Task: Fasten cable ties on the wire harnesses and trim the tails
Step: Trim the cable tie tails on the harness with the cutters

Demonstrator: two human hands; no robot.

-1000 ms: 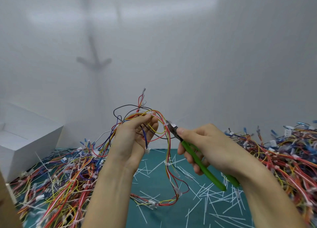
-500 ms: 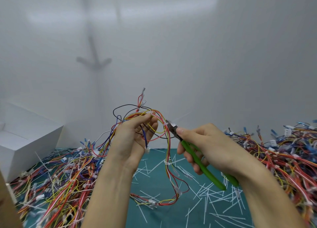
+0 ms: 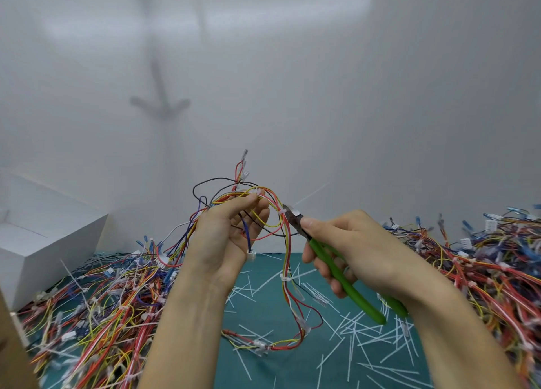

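Pinching with thumb and fingertips, the left hand (image 3: 231, 236) holds the wire harness (image 3: 286, 254) by the top of its loop, palm turned toward the camera and forearm rising from the bottom edge. From the pinch the coloured wires arch right and drop to the teal mat (image 3: 257, 324), where they curl back. Just beside the pinch, on the arch, sits a white cable tie (image 3: 281, 212); its thin tail (image 3: 310, 195) slants up and to the right. The right hand (image 3: 351, 251) wraps its fingers round the green handles of the cutters (image 3: 361, 299), and the dark tip meets the tie at the foot of the tail; whether the blades are closed I cannot tell. Cut white tails (image 3: 366, 330) litter the mat. One heap of tangled harnesses (image 3: 102, 300) lies at the left and another heap (image 3: 483, 257) at the right, and a white box (image 3: 44, 233) stands far left
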